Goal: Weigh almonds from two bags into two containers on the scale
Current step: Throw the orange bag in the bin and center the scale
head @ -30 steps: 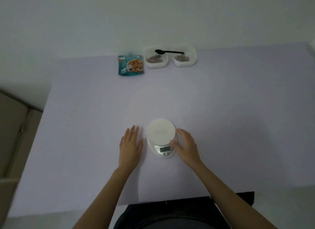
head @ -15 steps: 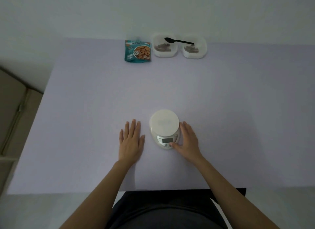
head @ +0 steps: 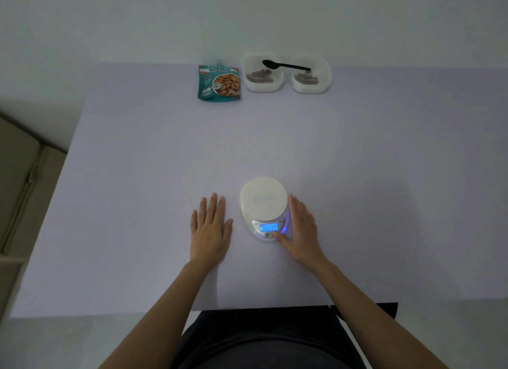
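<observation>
A small white kitchen scale (head: 263,201) stands on the lilac table near me, its round platform bare and its display lit blue. My right hand (head: 301,229) lies against the scale's right side, thumb tip on a front button. My left hand (head: 210,229) rests flat on the table just left of the scale, holding nothing. At the far edge lie a teal almond bag (head: 219,82) and two white containers (head: 263,74) (head: 310,75), each with some almonds inside. A black spoon (head: 286,65) bridges the two containers.
The lilac table (head: 137,203) ends close to my body at the front and at a pale wall at the back. Beige furniture (head: 19,181) stands to the left of the table.
The scale's display has lit up blue under my right thumb. The view has tilted so the far items sit higher and smaller. My left hand has stayed flat.
</observation>
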